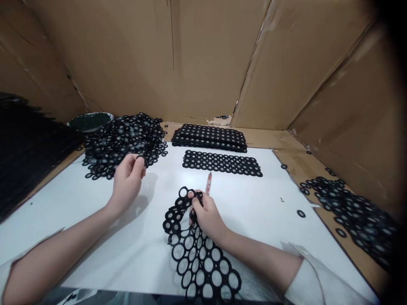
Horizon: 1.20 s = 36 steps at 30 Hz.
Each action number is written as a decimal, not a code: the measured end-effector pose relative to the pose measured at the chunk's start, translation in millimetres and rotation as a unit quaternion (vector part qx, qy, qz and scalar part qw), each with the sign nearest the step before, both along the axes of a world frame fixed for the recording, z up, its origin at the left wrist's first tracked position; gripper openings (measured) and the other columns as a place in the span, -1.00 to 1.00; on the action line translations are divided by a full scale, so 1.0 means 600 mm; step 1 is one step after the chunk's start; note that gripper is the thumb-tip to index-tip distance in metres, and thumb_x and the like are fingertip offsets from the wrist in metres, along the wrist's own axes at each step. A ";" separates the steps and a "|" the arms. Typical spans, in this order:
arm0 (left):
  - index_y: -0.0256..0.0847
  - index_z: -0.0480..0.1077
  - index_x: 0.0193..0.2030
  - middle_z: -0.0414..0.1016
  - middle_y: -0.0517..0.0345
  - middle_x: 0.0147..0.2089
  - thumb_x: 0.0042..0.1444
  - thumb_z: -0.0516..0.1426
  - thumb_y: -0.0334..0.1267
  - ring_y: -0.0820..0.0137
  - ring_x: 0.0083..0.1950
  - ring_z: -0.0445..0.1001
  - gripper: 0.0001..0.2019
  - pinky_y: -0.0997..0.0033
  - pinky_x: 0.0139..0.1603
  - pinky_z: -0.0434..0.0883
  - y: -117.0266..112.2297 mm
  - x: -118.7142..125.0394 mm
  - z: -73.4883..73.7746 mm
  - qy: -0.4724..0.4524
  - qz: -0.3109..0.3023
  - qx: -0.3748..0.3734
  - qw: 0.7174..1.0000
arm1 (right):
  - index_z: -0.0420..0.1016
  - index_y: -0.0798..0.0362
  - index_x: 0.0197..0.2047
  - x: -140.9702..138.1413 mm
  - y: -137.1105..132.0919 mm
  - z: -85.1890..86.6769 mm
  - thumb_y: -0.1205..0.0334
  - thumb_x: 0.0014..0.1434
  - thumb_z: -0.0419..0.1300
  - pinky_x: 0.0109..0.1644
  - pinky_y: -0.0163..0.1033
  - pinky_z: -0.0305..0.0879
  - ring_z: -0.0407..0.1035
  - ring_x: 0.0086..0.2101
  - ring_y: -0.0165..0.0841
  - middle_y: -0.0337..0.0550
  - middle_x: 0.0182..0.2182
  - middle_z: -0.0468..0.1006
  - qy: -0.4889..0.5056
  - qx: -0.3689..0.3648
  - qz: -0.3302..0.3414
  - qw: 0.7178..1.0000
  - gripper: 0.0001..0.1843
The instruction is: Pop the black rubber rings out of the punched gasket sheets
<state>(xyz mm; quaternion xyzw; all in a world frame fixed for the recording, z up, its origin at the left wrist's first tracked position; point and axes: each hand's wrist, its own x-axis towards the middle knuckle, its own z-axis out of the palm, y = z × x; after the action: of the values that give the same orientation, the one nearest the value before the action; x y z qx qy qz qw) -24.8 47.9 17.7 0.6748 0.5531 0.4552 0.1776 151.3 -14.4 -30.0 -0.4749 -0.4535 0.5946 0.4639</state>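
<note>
My left hand point(129, 180) is raised over the white board, thumb and fingers pinched on a small black ring point(140, 157), of which only the edge shows. My right hand point(208, 214) is closed on the upper edge of a sheet of joined black rings point(208, 262). That sheet curls at its upper left and hangs toward the board's near edge. A slim clear pen-like tool point(208, 183) with red marks points away from just behind my right hand; whether the hand grips it, I cannot tell.
Loose black rings lie in a big heap point(124, 140) at the left, beside a bowl point(90, 121). A flat ring strip point(222, 163) lies before a stack of ring sheets point(208, 137). More rings point(349, 207) are on the right. Cardboard walls point(203, 63) enclose the white board point(254, 199).
</note>
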 end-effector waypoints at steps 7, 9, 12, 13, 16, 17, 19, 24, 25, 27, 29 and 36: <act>-0.22 0.29 -0.13 0.41 0.02 -0.23 0.11 -0.06 -0.35 0.37 -0.25 0.38 -0.78 0.41 -0.26 0.33 -0.050 0.024 -0.043 0.271 -0.220 0.126 0.928 | 0.25 0.08 -0.22 -0.005 0.005 0.007 0.04 0.09 -0.01 -0.68 -0.40 0.14 0.23 -0.66 -0.48 -0.34 -0.65 0.23 0.055 -0.047 -0.029 0.997 -0.70; -0.19 0.27 -0.10 0.41 0.05 -0.24 0.14 -0.12 -0.33 0.39 -0.27 0.39 -0.76 0.42 -0.28 0.34 -0.056 0.031 -0.046 0.253 -0.246 0.040 0.935 | 0.26 0.08 -0.24 -0.006 0.005 0.008 0.01 0.07 0.02 -0.65 -0.38 0.19 0.23 -0.65 -0.48 -0.33 -0.62 0.24 0.057 -0.039 -0.032 0.997 -0.69; -0.14 0.25 -0.07 0.40 0.09 -0.16 0.14 -0.11 -0.26 0.38 -0.17 0.39 -0.76 0.42 -0.18 0.35 -0.059 0.039 -0.038 0.195 -0.259 -0.056 0.944 | 0.23 0.05 -0.28 -0.005 0.005 0.013 0.02 -0.02 0.12 -0.57 -0.35 0.28 0.23 -0.61 -0.51 -0.33 -0.54 0.25 0.053 -0.002 -0.041 0.998 -0.69; -0.13 0.25 -0.07 0.39 0.09 -0.14 0.13 -0.07 -0.23 0.36 -0.13 0.38 -0.76 0.40 -0.14 0.34 -0.059 0.040 -0.034 0.176 -0.258 -0.074 0.947 | 0.22 0.04 -0.29 -0.004 0.005 0.015 0.03 -0.06 0.16 -0.55 -0.35 0.30 0.23 -0.59 -0.51 -0.33 -0.51 0.25 0.051 0.009 -0.042 0.998 -0.67; -0.12 0.29 -0.09 0.42 0.08 -0.12 0.05 0.02 -0.16 0.29 -0.12 0.40 -0.73 0.36 -0.13 0.35 -0.051 0.042 -0.026 0.107 -0.263 -0.145 0.948 | 0.22 0.04 -0.33 0.001 0.008 0.018 0.08 -0.19 0.26 -0.45 -0.35 0.31 0.25 -0.51 -0.50 -0.33 -0.47 0.27 0.016 0.035 -0.032 0.999 -0.62; -0.11 0.31 -0.11 0.44 0.08 -0.14 0.03 0.05 -0.14 0.27 -0.13 0.41 -0.73 0.34 -0.14 0.36 -0.046 0.040 -0.025 0.079 -0.269 -0.182 0.942 | 0.23 0.04 -0.35 0.002 0.009 0.018 0.09 -0.22 0.28 -0.41 -0.34 0.31 0.25 -0.50 -0.50 -0.33 -0.48 0.28 0.000 0.045 -0.029 0.999 -0.61; -0.10 0.36 -0.14 0.47 0.09 -0.16 -0.03 0.10 -0.12 0.23 -0.13 0.43 -0.71 0.30 -0.12 0.36 -0.030 0.035 -0.027 0.026 -0.290 -0.267 0.918 | 0.25 0.05 -0.37 0.005 0.012 0.015 0.11 -0.27 0.31 -0.32 -0.34 0.29 0.26 -0.45 -0.49 -0.33 -0.48 0.31 -0.020 0.066 -0.030 0.997 -0.60; -0.03 0.44 -0.24 0.51 0.19 -0.23 -0.09 0.16 -0.16 0.22 -0.14 0.44 -0.78 0.13 -0.03 0.31 0.006 0.017 -0.040 -0.031 -0.356 -0.437 0.826 | 0.30 0.07 -0.45 0.010 0.016 0.008 0.07 -0.25 0.30 -0.30 -0.34 0.25 0.26 -0.44 -0.46 -0.32 -0.51 0.34 -0.059 0.082 0.017 0.995 -0.66; -0.03 0.45 -0.26 0.51 0.19 -0.24 -0.10 0.16 -0.17 0.22 -0.16 0.44 -0.79 0.09 -0.03 0.30 0.006 0.016 -0.039 -0.043 -0.358 -0.449 0.817 | 0.31 0.08 -0.46 0.011 0.016 0.008 0.07 -0.21 0.28 -0.31 -0.35 0.25 0.26 -0.45 -0.46 -0.31 -0.53 0.34 -0.065 0.085 0.028 0.994 -0.69; -0.05 0.45 -0.26 0.51 0.17 -0.25 -0.11 0.17 -0.20 0.22 -0.19 0.45 -0.79 0.06 -0.05 0.31 0.000 0.018 -0.032 -0.079 -0.343 -0.466 0.812 | 0.31 0.08 -0.47 0.012 0.018 0.012 0.10 -0.15 0.24 -0.32 -0.35 0.24 0.25 -0.46 -0.46 -0.31 -0.54 0.33 -0.070 0.101 0.034 0.992 -0.74; -0.09 0.45 -0.26 0.52 0.13 -0.26 -0.12 0.17 -0.20 0.23 -0.23 0.45 -0.78 0.09 -0.09 0.35 -0.005 0.022 -0.022 -0.115 -0.305 -0.481 0.814 | 0.30 0.08 -0.47 0.013 0.020 0.015 0.15 -0.11 0.21 -0.33 -0.35 0.23 0.23 -0.48 -0.48 -0.32 -0.55 0.30 -0.074 0.117 0.024 0.990 -0.79; -0.17 0.39 -0.27 0.49 0.12 -0.28 -0.10 0.16 -0.10 0.32 -0.26 0.43 -0.74 0.37 -0.24 0.37 -0.001 0.020 -0.014 -0.097 -0.143 -0.301 0.938 | 0.34 0.10 -0.35 0.011 0.023 0.013 0.29 -0.06 0.12 -0.37 -0.37 0.19 0.21 -0.49 -0.52 -0.30 -0.51 0.31 -0.055 0.064 0.024 0.996 -0.87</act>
<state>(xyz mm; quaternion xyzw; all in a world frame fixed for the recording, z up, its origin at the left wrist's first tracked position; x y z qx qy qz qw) -12.8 47.6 9.4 0.6144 0.5418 0.3004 0.4886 158.0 -0.7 -22.3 -0.4654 -0.5264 0.5485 0.4533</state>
